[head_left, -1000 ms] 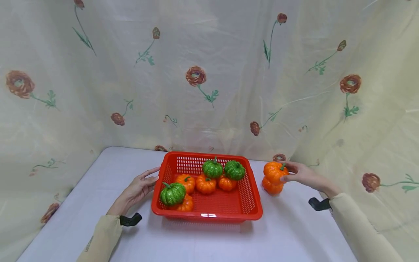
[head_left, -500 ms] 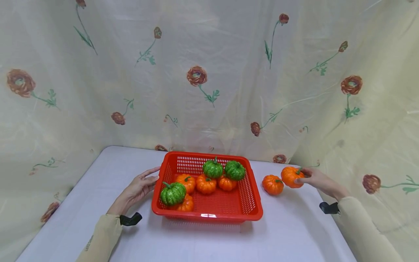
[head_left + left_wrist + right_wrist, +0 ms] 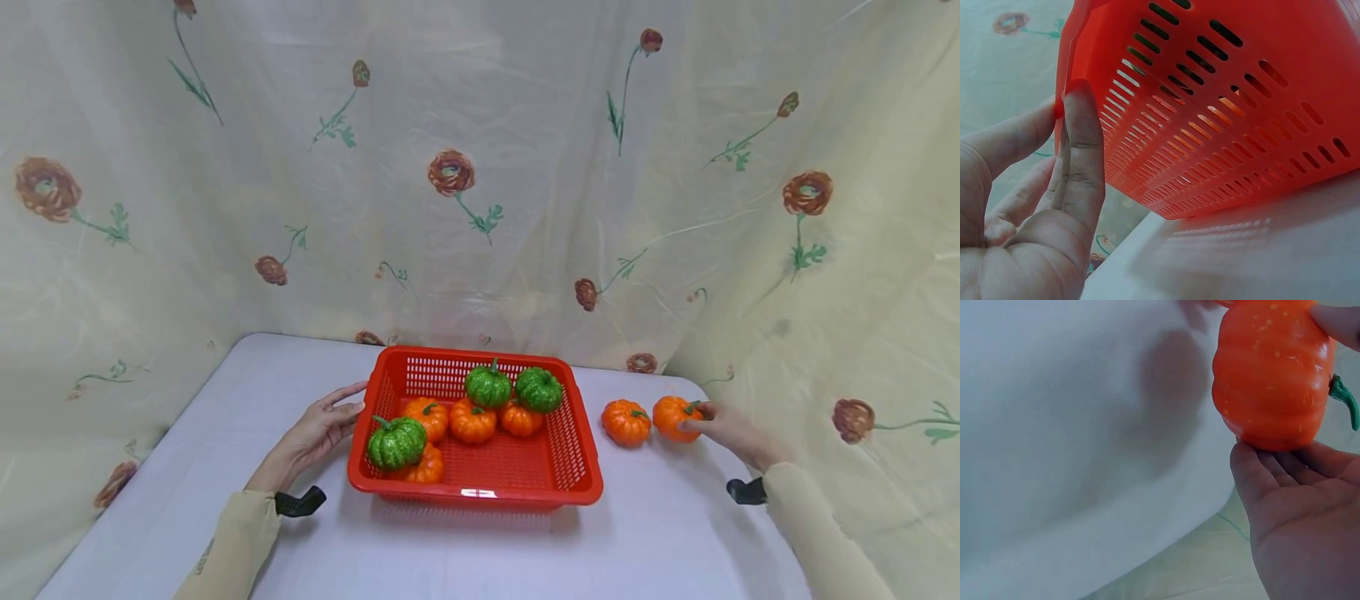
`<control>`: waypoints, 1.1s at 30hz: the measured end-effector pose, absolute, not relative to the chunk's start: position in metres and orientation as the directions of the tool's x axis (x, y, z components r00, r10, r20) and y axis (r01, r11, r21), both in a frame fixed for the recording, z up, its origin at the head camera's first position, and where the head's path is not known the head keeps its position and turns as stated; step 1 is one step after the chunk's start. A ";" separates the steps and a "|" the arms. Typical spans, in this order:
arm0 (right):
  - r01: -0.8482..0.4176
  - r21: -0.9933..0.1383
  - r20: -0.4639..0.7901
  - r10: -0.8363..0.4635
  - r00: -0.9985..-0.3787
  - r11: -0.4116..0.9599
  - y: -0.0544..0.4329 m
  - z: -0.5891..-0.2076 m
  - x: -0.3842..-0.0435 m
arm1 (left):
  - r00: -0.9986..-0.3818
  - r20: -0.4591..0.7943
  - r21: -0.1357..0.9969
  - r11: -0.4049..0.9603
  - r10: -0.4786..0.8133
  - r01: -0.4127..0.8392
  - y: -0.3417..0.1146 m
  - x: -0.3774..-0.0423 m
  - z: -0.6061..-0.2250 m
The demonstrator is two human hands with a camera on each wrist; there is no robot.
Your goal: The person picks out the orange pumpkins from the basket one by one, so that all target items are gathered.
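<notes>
My left hand is at the left rim of a red plastic basket; in the left wrist view its thumb and fingers pinch that rim. My right hand holds a small orange pumpkin with a green stem, thumb on one side and fingers on the other. This pumpkin is low over the table's right part; whether it touches the cloth I cannot tell. Just left of it sits another orange pumpkin. Inside the basket lie several orange pumpkins and three green ones.
A white cloth covers the table beneath the basket. Behind and at both sides hangs a pale curtain printed with brown flowers. The table's right edge runs below my right forearm.
My right hand has carried its orange pumpkin rightward, from over the other orange pumpkin, and then lowered it beside that one. My left hand and the basket stay put.
</notes>
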State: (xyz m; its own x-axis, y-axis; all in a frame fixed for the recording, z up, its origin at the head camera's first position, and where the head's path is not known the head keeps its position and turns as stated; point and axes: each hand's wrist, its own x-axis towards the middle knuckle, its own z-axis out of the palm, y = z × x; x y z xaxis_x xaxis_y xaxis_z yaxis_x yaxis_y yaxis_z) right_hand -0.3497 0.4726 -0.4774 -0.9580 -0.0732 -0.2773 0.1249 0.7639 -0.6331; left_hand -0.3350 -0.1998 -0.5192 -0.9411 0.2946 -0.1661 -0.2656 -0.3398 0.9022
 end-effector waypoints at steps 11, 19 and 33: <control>0.152 -0.626 -0.281 -0.039 -0.959 0.765 0.469 -0.497 -0.346 | -0.939 -0.172 0.907 -0.325 0.297 -0.268 -0.199 -0.334 -0.517; 0.190 -0.653 -0.305 -0.026 -0.952 0.733 0.469 -0.499 -0.349 | -0.940 -0.161 0.909 -0.325 0.301 -0.260 -0.199 -0.334 -0.518; 0.137 -0.676 -0.242 -0.042 -0.969 0.724 0.465 -0.480 -0.348 | -0.941 -0.175 0.904 -0.332 0.291 -0.270 -0.199 -0.334 -0.517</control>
